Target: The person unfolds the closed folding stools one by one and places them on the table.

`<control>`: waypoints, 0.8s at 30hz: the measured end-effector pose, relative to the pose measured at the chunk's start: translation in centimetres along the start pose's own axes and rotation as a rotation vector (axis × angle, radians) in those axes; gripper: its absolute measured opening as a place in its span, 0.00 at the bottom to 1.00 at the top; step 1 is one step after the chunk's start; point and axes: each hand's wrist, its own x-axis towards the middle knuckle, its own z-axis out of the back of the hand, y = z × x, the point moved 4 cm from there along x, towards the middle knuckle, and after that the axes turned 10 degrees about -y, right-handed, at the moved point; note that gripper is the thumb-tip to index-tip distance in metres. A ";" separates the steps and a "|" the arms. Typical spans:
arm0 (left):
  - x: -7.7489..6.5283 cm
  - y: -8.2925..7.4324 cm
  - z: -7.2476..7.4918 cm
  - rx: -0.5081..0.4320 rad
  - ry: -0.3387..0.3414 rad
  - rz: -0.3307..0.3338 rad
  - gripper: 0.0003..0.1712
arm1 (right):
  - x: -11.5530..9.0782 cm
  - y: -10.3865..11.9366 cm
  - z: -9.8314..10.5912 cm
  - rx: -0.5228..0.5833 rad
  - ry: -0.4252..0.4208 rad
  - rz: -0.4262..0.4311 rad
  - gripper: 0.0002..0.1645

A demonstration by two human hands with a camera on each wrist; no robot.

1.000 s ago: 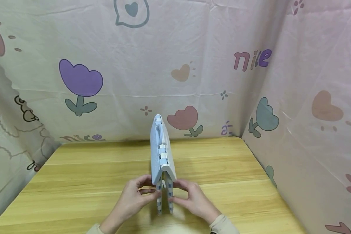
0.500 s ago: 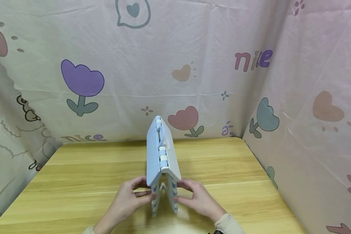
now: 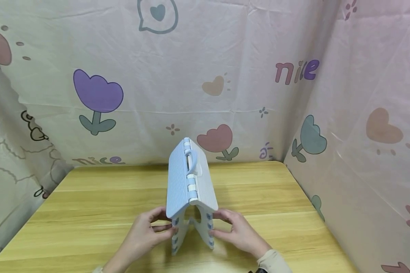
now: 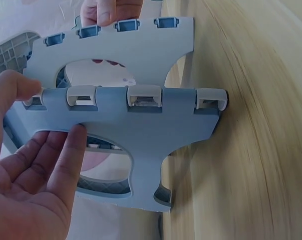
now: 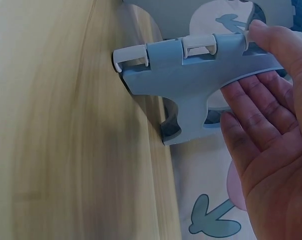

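Observation:
A blue-and-white plastic folding step stool (image 3: 177, 182) stands half unfolded at the middle of the table, its two top halves sloping like a roof. Along the ridge sits a small blue carry handle (image 3: 194, 162). My left hand (image 3: 147, 231) holds the left leg panel, thumb on its near hinged edge and fingers at the panel's opening. On the opposite leg panel, my right hand (image 3: 237, 233) has a matching hold. The left wrist view shows the leg panel (image 4: 140, 122) closely, fingertips at its cutout. Another leg panel (image 5: 191, 80) fills the right wrist view.
The stool rests on a wood-grain table (image 3: 106, 197). Behind it hangs a printed cloth (image 3: 150, 76) with flowers and hearts, and a second cloth side (image 3: 355, 170) runs along the table's right edge.
My hands have moved apart, left hand leftward and right hand rightward. The leg panels of the folding step stool have spread, and its top halves slope out wider than before.

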 end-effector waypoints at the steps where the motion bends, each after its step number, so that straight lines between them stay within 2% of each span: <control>1: 0.0 0.0 0.1 -0.002 0.002 -0.002 0.28 | -0.1 0.0 0.1 -0.002 -0.002 0.002 0.30; 24: 0.0 0.3 1.5 0.015 0.037 -0.040 0.28 | -0.9 -0.4 2.2 -0.051 0.011 -0.045 0.28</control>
